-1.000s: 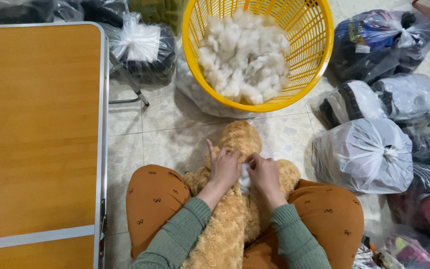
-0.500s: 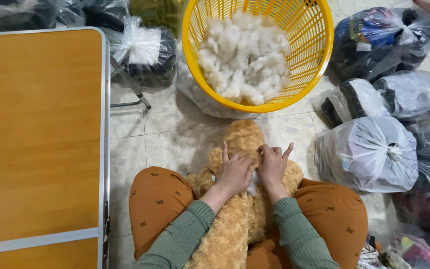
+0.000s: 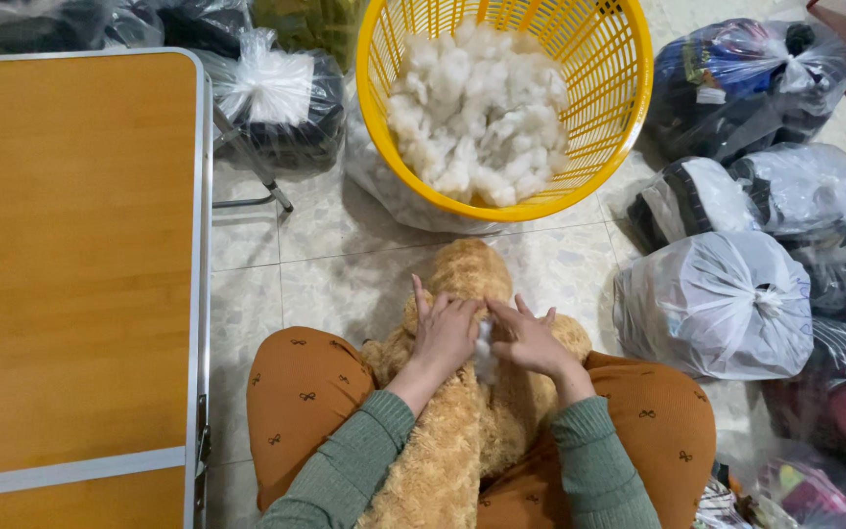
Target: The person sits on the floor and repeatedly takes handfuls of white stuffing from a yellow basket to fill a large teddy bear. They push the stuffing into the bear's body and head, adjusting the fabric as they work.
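Both hands press on a tan plush toy lying along the person's lap. The left hand and right hand pinch a tuft of white stuffing between them at the toy's seam. Just ahead on the tiled floor stands a yellow basket of white filling; tied plastic bags crowd the right, a wooden table the left. Since half a second ago, the right fingers have lowered flat.

Comfy outfit, honestly

Both arms had sage-green ribbed knit sleeves with snug cuffs, and the legs wore rust-orange trousers dotted all over with tiny dark bow-like prints. Bare hands, no rings visible.
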